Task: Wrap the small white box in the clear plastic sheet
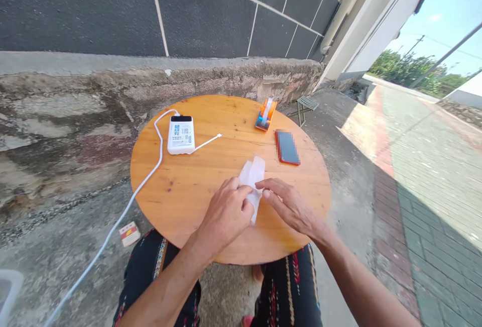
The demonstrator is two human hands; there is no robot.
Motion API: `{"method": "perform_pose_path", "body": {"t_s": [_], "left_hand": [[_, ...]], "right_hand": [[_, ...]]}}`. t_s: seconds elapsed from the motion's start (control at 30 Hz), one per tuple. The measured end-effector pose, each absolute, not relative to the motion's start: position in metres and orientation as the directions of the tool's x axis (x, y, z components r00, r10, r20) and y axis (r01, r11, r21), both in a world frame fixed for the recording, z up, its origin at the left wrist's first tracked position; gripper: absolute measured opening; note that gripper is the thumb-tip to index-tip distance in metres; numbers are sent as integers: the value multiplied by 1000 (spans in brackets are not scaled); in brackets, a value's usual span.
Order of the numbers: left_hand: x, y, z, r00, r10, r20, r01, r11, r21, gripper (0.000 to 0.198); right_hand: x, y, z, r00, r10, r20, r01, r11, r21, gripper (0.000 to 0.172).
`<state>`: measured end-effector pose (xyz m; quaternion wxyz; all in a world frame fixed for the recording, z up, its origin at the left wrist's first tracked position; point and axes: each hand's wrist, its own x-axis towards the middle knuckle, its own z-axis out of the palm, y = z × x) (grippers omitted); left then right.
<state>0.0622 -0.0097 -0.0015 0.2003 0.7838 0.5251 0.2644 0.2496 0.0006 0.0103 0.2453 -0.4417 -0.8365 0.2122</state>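
A thin white tissue (256, 167), folded and creased into a narrow strip, lies on the round wooden table (211, 176) near its front. My left hand (228, 211) rests on the tissue's left side, fingers curled and thumb bent against it. From the right, my right hand (286, 204) reaches over the tissue with index finger stretched out and thumb apart, the fingertips at its edge. Both hands cover parts of the tissue, so the left hand's exact grip is partly hidden.
A white power bank (181, 136) with a long white cable (161, 151) lies at the table's left. An orange-blue tape dispenser (266, 114) and a red-edged phone (288, 147) are at the right. A small box (129, 234) and a folding stool (307, 105) stand off the table.
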Motion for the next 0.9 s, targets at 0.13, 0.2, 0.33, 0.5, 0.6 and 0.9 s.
{"method": "perform_pose_path", "body": {"t_s": [0.13, 0.2, 0.33, 0.5, 0.6, 0.9], "left_hand": [[63, -10, -2, 297, 933, 201, 725, -358, 589, 33], [64, -10, -1, 293, 937, 189, 729, -347, 590, 32], [68, -14, 4, 278, 950, 143, 756, -308, 577, 29], [73, -23, 7, 243, 961, 132, 774, -273, 571, 24], [74, -26, 6, 234, 964, 124, 781, -262, 567, 24], [73, -30, 3, 237, 962, 137, 749, -271, 605, 24]], "right_hand": [[247, -14, 7, -533, 816, 222, 572, 541, -616, 30], [247, -20, 2, -496, 836, 232, 619, 529, -581, 36], [245, -33, -3, -476, 834, 281, 688, 552, -471, 58], [238, -44, 3, -483, 822, 301, 742, 567, -357, 60], [239, -45, -1, -468, 820, 330, 746, 567, -349, 61], [243, -44, -17, -481, 797, 364, 647, 604, -466, 63]]}}
